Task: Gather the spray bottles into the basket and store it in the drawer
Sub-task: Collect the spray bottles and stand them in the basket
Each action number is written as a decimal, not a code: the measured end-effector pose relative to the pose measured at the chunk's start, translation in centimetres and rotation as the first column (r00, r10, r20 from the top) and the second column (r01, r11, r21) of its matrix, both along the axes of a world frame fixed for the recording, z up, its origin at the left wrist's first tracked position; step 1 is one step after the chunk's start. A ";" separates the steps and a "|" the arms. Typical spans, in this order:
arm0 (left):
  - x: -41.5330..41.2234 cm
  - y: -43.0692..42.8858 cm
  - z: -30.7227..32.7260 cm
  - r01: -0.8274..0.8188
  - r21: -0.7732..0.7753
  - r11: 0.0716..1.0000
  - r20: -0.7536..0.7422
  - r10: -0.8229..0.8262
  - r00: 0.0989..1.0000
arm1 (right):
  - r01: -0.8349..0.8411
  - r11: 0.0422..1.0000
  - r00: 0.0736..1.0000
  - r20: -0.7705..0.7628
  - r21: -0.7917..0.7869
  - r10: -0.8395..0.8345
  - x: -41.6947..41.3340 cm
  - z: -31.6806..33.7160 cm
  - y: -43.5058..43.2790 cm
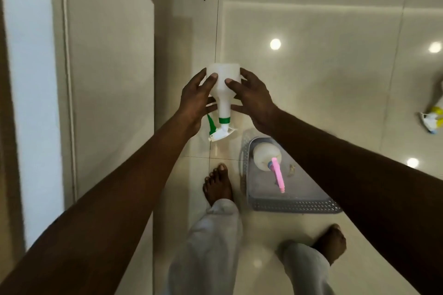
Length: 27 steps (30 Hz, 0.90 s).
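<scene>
A white spray bottle (223, 88) with a green collar and green trigger hangs upside down in the air, nozzle toward me. My left hand (196, 100) grips its left side and my right hand (254, 98) grips its right side. Below and to the right, a grey perforated basket (297, 206) sits on the tiled floor. Inside it lies a second white spray bottle (263, 154) with a pink trigger head. A third bottle with yellow and white parts (431, 120) lies on the floor at the far right edge, blurred.
A tall white cabinet panel (107, 79) stands at the left. My bare feet (219, 184) are on the glossy tiles just left of and in front of the basket. Ceiling lights reflect off the floor.
</scene>
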<state>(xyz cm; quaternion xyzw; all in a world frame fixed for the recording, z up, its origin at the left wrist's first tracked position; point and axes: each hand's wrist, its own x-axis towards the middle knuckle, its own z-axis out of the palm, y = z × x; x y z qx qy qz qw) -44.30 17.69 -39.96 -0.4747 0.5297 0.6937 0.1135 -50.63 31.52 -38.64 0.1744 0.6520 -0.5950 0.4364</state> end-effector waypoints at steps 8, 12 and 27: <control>7.7 3.9 9.7 0.002 0.009 1.000 0.013 -0.003 1.000 | -0.001 0.997 0.995 0.095 -0.074 0.008 6.3 9.5 5.0; 12.6 7.7 12.7 -0.015 0.037 0.999 0.038 0.013 0.999 | 0.002 1.000 0.991 0.136 -0.028 0.002 10.7 12.3 8.6; 22.8 22.5 8.7 -0.041 0.154 0.987 0.327 -0.012 0.945 | -0.040 0.969 0.965 0.262 0.243 -0.026 23.9 7.1 23.2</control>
